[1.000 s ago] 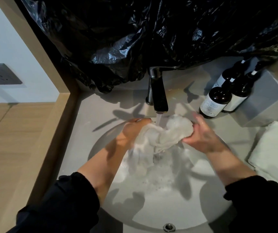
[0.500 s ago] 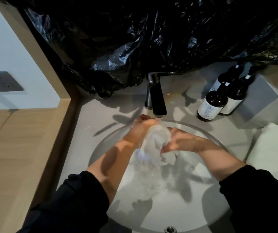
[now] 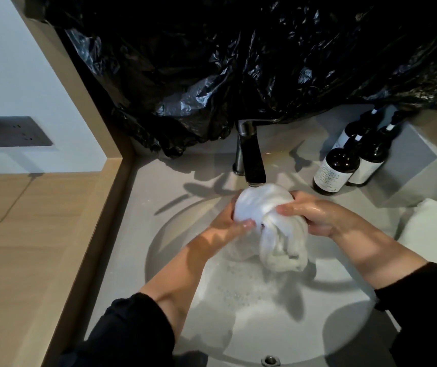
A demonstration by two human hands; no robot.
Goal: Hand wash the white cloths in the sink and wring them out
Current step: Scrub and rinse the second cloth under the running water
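Sink [image 3: 169, 242]: soapy water in basin. White cloth [image 3: 265, 205] is held above it, just under the faucet [image 3: 250, 160] spout. It is bunched; long axis roughly vertical, balled end up by the spout, loose end hanging toward the water. Left hand [image 3: 225, 226] grips the ball's left side. Right hand [image 3: 326, 215] clamps the twisted middle.

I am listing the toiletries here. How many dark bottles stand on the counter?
3 dark bottles, right of the faucet: the front bottle, nearest the sink; the right bottle beside it; the back bottle behind them, mostly hidden. Another may be hidden.
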